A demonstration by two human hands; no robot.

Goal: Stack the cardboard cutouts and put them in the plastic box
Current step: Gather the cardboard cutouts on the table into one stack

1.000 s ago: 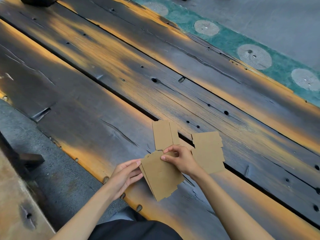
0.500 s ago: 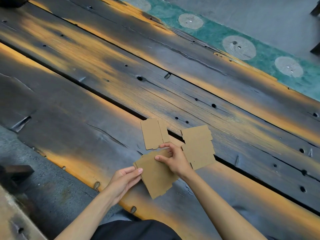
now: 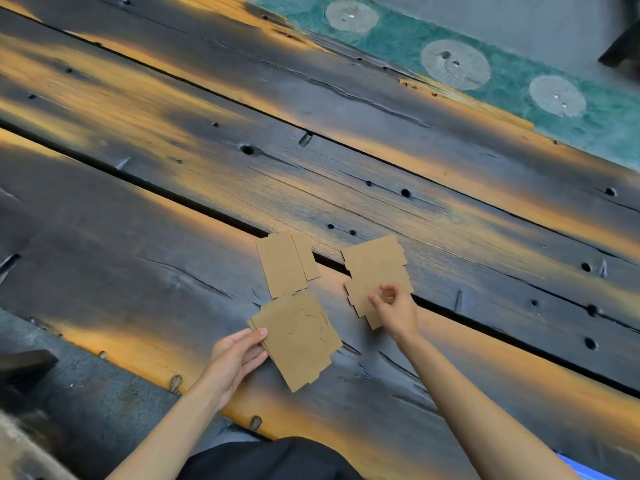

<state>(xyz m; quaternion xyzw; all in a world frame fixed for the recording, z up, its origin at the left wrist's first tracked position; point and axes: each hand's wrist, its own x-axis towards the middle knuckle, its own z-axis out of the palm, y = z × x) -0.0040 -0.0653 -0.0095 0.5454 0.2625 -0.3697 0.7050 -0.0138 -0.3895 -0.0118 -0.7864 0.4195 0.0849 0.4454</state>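
Head view: left hand (image 3: 232, 358) grip clasps the cutout stack (image 3: 298, 337); right hand (image 3: 394, 308) pinches another cutout (image 3: 375, 271).

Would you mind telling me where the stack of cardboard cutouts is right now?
In the head view, the stack lies low and centre on the wooden table, its left edge held by the left hand, just below a loose cutout.

Dim, patchy amber light streaks the dark planks (image 3: 207, 188); edges bend and smear, perhaps from motion blur.
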